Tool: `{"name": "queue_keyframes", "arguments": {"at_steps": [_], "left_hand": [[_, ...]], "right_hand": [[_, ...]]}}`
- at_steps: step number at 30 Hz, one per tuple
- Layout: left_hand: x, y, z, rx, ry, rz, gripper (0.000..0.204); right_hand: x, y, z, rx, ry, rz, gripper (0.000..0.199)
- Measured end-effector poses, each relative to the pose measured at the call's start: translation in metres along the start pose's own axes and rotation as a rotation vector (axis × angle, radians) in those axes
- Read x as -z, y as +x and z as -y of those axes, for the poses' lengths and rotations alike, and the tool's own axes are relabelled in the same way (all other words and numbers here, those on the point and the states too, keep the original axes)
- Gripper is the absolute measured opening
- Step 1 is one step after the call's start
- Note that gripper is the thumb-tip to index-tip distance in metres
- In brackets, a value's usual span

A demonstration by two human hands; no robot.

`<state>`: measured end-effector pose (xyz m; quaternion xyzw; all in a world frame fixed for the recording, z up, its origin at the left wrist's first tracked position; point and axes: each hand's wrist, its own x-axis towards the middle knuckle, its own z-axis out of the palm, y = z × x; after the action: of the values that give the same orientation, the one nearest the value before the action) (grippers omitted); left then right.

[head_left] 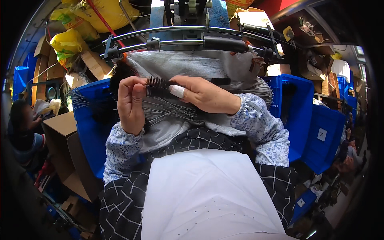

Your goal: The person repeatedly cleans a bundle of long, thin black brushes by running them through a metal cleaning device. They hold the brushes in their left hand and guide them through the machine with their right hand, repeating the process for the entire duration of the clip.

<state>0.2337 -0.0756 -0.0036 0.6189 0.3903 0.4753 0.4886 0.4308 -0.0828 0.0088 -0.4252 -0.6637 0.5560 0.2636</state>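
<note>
Between my two hands lies a dark twisted-wire brush [158,85] with spiral bristles, held roughly level. My left hand [131,102] is closed, its thumb and fingertips pinching at the brush's left end. My right hand [210,95] closes around the right part, which its fingers partly hide. White tape wraps the tip of my right thumb. Just below the hands, a bundle of thin metal wires [172,111] lies on a whitish cloth [156,138] over my lap. More wires with looped ends [260,93] lie to the right of my right hand.
A machine frame with horizontal metal rods [180,43] spans the space beyond my hands. Blue bins stand at left [86,124] and right [298,116]. A cardboard box [66,148] and yellow sacks [104,16] are at left. Another person [26,136] sits at far left.
</note>
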Motion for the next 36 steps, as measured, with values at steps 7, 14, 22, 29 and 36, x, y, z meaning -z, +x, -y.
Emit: {"name": "queue_keyframes", "arguments": {"at_steps": [7,14,22,29,36], "left_hand": [[0.1,-0.031,0.038,0.246,0.952,0.042,0.021],[0.103,-0.061,0.05,0.418,0.686,-0.028,0.015],[0.101,-0.056,0.047,0.441,0.644,0.002,0.016],[0.126,-0.042,0.041,0.207,0.647,-0.366,0.022],[0.131,-0.011,0.0,-0.145,0.34,-0.645,0.023]], "right_hand": [[0.135,0.031,-0.112,-0.106,-1.186,-0.984,0.022],[0.145,0.051,-0.127,-0.217,-1.209,-0.944,0.023],[0.149,0.051,-0.125,-0.222,-1.182,-0.842,0.028],[0.163,0.068,-0.129,-0.111,-1.034,-0.834,0.035],[0.156,0.038,-0.141,-0.308,-1.262,-1.027,0.043]]}}
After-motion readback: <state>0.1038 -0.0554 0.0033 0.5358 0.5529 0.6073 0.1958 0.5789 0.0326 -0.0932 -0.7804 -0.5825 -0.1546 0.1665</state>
